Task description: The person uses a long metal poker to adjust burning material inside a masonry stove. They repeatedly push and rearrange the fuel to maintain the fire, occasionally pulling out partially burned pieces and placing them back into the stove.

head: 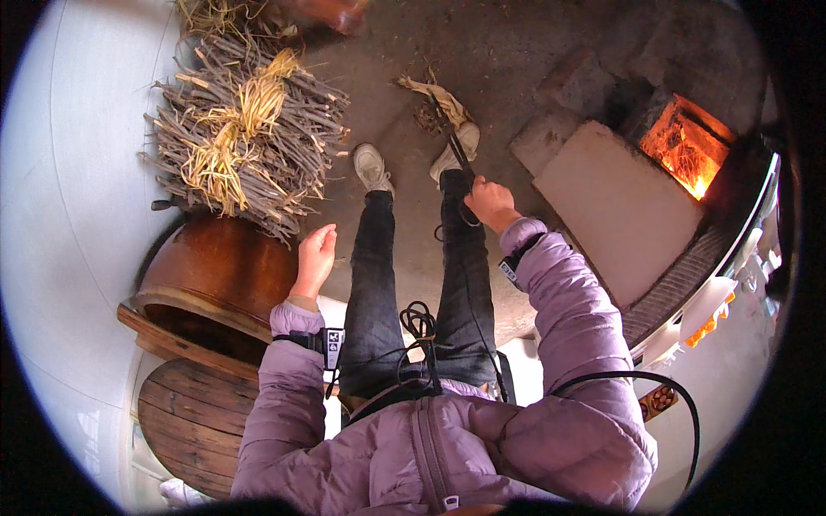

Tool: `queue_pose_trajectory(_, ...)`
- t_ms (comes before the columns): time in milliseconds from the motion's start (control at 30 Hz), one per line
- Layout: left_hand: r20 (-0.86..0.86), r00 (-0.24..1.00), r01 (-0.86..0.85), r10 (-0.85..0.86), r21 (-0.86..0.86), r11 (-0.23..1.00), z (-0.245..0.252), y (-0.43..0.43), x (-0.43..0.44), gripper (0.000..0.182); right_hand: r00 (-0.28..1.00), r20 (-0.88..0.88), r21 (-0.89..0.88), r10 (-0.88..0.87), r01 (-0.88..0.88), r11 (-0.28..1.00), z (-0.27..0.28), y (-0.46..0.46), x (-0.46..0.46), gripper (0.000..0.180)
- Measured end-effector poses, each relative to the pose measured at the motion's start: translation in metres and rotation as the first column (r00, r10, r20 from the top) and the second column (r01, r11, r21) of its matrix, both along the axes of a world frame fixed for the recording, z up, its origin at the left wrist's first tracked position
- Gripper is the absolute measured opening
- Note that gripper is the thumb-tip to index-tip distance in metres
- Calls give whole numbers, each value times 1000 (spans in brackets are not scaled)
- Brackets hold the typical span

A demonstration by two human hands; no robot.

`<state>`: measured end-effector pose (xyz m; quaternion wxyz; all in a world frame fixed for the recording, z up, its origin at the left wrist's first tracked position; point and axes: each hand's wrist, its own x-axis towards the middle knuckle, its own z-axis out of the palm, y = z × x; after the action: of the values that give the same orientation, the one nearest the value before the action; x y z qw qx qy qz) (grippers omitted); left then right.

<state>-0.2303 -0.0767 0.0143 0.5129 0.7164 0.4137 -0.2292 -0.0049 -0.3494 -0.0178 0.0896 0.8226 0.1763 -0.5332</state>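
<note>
My right hand (492, 201) is closed around the handle of long dark metal fire tongs (453, 137), held over my right leg. Near my right shoe, the far end of the tongs meets a dry tan husk or leaf (452, 108); whether they grip it I cannot tell. My left hand (316, 255) is raised beside my left leg, fingers curled in, and nothing shows in it. Just left of it lies a large brown glazed jar (219, 258) or similar vessel. Beyond that is a bundle of sticks (297, 142) with yellow straw (258, 103) on it.
At the right, a fire burns in a stove opening (687, 148), with a pale slab (619, 206) beside it. A round wooden lid (197, 419) is at the lower left. Black cables (419, 322) hang at my waist. A white wall (84, 193) rises on the left.
</note>
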Motion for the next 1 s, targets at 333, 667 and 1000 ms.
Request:
queue_pose_trajectory(333, 0, 1000, -30, 30, 3, 1000, -7, -5, -5, 19, 828, -91, 29, 554, -554, 832, -1, -6, 34, 36)
queue_pose_trajectory(667, -11, 999, -35, 35, 40, 999, 9, -30, 36, 20, 621, -142, 126, 771, -761, 636, -14, 1, 64, 18)
queue_pose_trajectory(1000, -18, 998, -64, 65, 59, 996, 18, -84, 75, 20, 589, -179, 248, 788, -748, 616, -35, 5, 78, 19)
